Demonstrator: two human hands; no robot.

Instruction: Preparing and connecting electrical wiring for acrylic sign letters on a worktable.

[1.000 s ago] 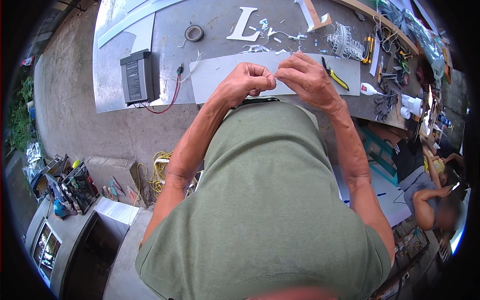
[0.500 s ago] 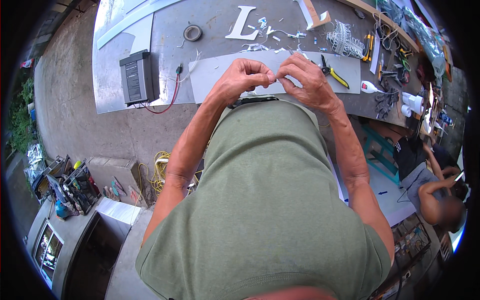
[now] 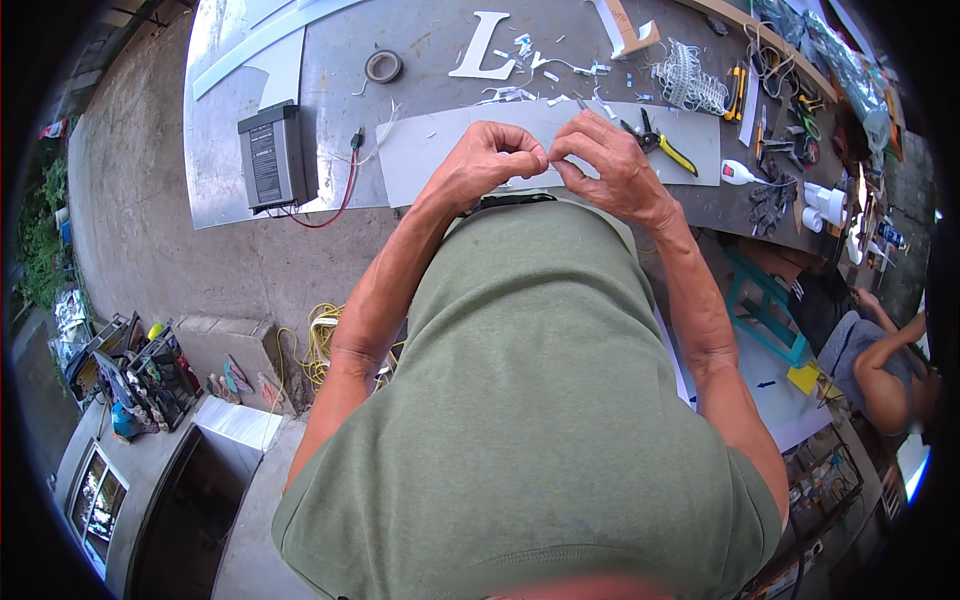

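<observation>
Over the near edge of a grey-white sheet, my left hand and my right hand meet at the fingertips. Both are closed in a pinch, thumb against finger. Whatever lies between the fingertips is too small to make out. Yellow-and-black wire strippers lie on the sheet just right of my right hand. Beyond my hands lie white LED modules and wire scraps, with a white letter L beside them. A second letter piece with a brown edge is farther right.
At left stands a black power supply box with a red lead. A roll of tape lies beyond it. Coiled white LED strings, cutters, and a glue bottle crowd the right. Another person sits at far right.
My hands stay pinched together, with only a slight shift of the fingers. The person at far right has moved, and a yellow piece now shows near them.
</observation>
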